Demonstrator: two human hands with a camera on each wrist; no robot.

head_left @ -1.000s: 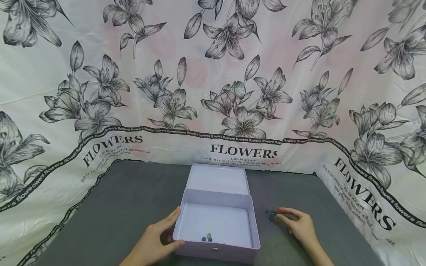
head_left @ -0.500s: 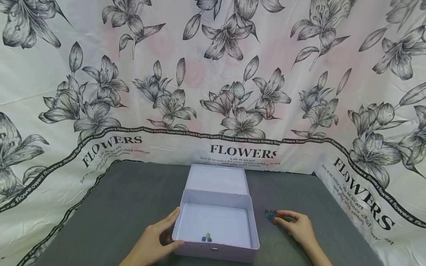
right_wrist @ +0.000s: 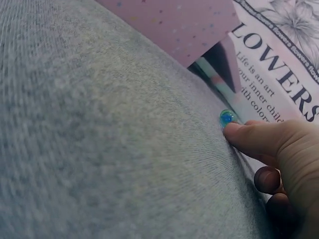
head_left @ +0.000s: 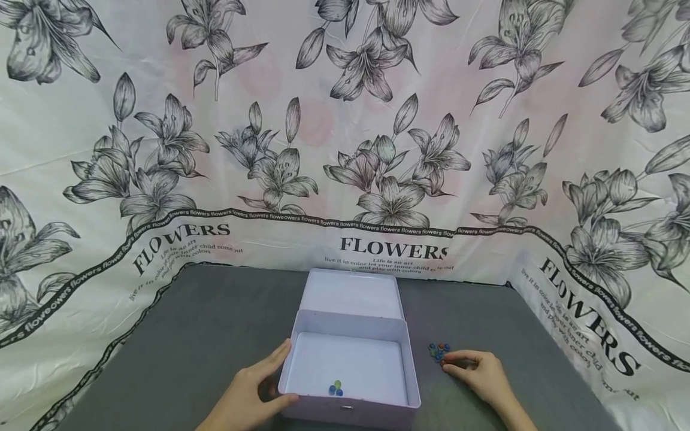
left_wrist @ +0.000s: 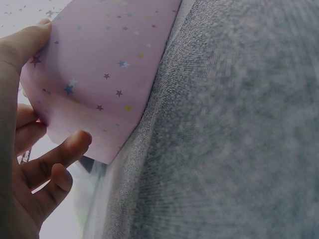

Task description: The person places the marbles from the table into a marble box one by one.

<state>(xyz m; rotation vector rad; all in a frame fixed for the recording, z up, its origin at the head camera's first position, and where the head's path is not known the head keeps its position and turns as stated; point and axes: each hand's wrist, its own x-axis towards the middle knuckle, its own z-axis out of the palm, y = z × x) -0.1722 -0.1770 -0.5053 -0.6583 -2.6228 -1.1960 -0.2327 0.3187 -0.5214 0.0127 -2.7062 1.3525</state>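
A lilac tin box with its lid folded back stands on the grey cloth. My left hand grips its front left corner, thumb at the front rim and fingers along the left side. Star prints cover the outer wall in the left wrist view. Two blue marbles and a yellow-green marble lie inside near the front wall. To the right of the box, my right hand pinches at the near edge of a cluster of marbles. A blue-green marble shows at its thumb tip.
Grey cloth covers the table. A white curtain with flower prints and lettering hangs behind and along both sides of it.
My right thumb and index finger have drawn closer together at the near edge of the cluster. The marbles in the box sit slightly closer together. My left hand keeps its hold.
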